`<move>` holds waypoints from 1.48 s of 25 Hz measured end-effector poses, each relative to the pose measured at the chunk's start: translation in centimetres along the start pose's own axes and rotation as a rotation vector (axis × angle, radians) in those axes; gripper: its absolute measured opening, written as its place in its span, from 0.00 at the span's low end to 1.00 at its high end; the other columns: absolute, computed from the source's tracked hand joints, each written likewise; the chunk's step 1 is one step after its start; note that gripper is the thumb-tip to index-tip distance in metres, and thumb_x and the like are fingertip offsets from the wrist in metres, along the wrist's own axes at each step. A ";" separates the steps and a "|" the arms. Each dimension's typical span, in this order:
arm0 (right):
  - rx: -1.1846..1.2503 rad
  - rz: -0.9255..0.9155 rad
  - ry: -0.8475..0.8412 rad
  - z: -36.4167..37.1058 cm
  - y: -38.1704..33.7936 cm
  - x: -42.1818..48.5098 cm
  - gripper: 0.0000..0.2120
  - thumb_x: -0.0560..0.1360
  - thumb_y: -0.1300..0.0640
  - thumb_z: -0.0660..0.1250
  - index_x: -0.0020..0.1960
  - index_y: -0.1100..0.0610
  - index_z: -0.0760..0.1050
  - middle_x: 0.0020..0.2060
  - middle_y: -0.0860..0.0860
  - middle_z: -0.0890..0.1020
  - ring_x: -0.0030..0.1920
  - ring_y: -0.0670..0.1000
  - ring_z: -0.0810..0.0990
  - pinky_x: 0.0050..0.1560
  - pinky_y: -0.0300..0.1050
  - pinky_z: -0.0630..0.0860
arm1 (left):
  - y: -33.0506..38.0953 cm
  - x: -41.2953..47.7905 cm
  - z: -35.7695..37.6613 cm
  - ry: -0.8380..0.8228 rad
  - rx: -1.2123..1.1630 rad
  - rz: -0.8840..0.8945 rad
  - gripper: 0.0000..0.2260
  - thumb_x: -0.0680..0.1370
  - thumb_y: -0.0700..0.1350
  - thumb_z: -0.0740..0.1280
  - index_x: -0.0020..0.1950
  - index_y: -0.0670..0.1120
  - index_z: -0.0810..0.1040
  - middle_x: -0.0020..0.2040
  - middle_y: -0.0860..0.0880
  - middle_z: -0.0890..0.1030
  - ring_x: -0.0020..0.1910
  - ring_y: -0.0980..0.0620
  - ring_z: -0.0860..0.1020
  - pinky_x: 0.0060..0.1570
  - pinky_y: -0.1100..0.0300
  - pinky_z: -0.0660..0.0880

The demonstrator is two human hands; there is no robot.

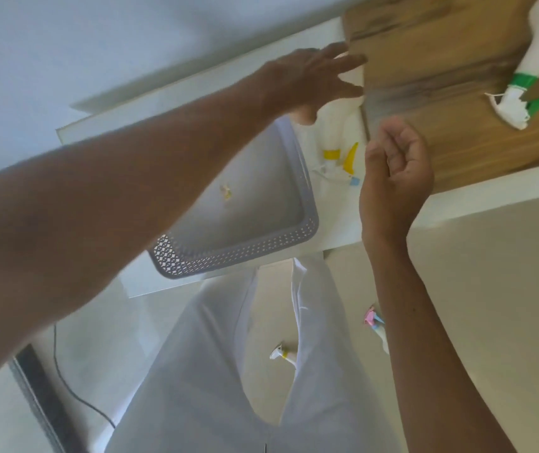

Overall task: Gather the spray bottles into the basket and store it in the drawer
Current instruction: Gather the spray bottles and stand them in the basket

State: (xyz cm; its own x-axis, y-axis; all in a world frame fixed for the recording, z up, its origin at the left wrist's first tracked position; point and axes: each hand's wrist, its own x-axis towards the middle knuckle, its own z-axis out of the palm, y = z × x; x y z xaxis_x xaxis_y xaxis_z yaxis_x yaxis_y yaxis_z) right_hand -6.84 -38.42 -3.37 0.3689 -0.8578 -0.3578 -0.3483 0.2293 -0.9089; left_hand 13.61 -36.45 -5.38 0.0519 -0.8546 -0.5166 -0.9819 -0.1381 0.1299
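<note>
A grey perforated basket (238, 253) rests in a white open drawer (336, 230); inside it I see only a small yellow scrap. A white spray bottle with a yellow trigger (343, 158) lies beside the basket's right rim. Another white bottle with a green trigger (523, 93) lies on the wooden top (441, 60). My left hand (314, 76) hovers with fingers spread above the yellow-trigger bottle, near the wood's edge, holding nothing. My right hand (395, 171) sits just right of that bottle, fingers loosely curled and empty.
Two more spray bottles lie on the beige floor: a pink and blue one (374, 322) partly behind my right forearm, and one with a yellow collar (281, 353) by my white trouser legs (229, 371). A dark cable (75, 387) runs at lower left.
</note>
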 end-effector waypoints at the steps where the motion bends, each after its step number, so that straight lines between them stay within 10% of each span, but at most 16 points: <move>1: -0.001 0.011 0.000 -0.4 0.0 0.4 0.16 0.79 0.70 0.65 0.67 0.67 0.76 0.63 0.58 0.82 0.66 0.51 0.82 0.69 0.45 0.78 | 0.0 0.6 -0.1 -0.046 0.024 0.015 0.40 0.74 0.35 0.70 0.81 0.54 0.55 0.83 0.46 0.47 0.81 0.40 0.53 0.56 0.44 0.77; 11: -0.050 0.001 0.179 -1.7 0.3 0.1 0.14 0.78 0.65 0.67 0.63 0.61 0.78 0.59 0.54 0.84 0.58 0.43 0.84 0.60 0.41 0.82 | -0.6 2.8 -0.2 -0.087 -0.085 -0.078 0.47 0.64 0.36 0.80 0.77 0.56 0.61 0.76 0.45 0.62 0.64 0.35 0.72 0.51 0.40 0.79; 16: -0.021 0.031 0.266 -1.2 -0.4 -1.7 0.12 0.78 0.65 0.68 0.62 0.60 0.78 0.57 0.52 0.83 0.51 0.38 0.81 0.54 0.36 0.80 | -2.6 -2.2 0.5 0.195 -0.384 -0.389 0.45 0.61 0.50 0.79 0.75 0.54 0.63 0.73 0.45 0.67 0.68 0.40 0.72 0.64 0.44 0.75; 28: -0.017 -0.114 -0.493 6.0 -2.4 -8.1 0.18 0.78 0.63 0.73 0.66 0.61 0.75 0.60 0.49 0.83 0.63 0.46 0.82 0.69 0.45 0.77 | 11.2 -19.3 10.5 0.660 -1.393 -0.884 0.45 0.61 0.54 0.83 0.71 0.49 0.65 0.61 0.53 0.76 0.56 0.53 0.77 0.51 0.61 0.77; 37: -0.245 -0.221 -0.717 9.4 5.6 -17.6 0.22 0.74 0.74 0.73 0.66 0.64 0.76 0.59 0.53 0.82 0.63 0.52 0.83 0.66 0.58 0.80 | 12.8 -26.9 19.2 0.836 -1.144 -1.108 0.38 0.66 0.49 0.81 0.70 0.35 0.72 0.66 0.41 0.78 0.65 0.44 0.76 0.65 0.54 0.75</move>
State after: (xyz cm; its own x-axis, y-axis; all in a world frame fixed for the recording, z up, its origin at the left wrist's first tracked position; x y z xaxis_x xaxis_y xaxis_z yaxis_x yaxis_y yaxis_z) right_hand -7.13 -17.73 -4.20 0.8887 -0.3464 -0.3005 -0.3508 -0.0913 -0.9320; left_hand -3.90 -5.61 -6.03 0.9540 -0.0837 -0.2879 0.1514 -0.6943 0.7036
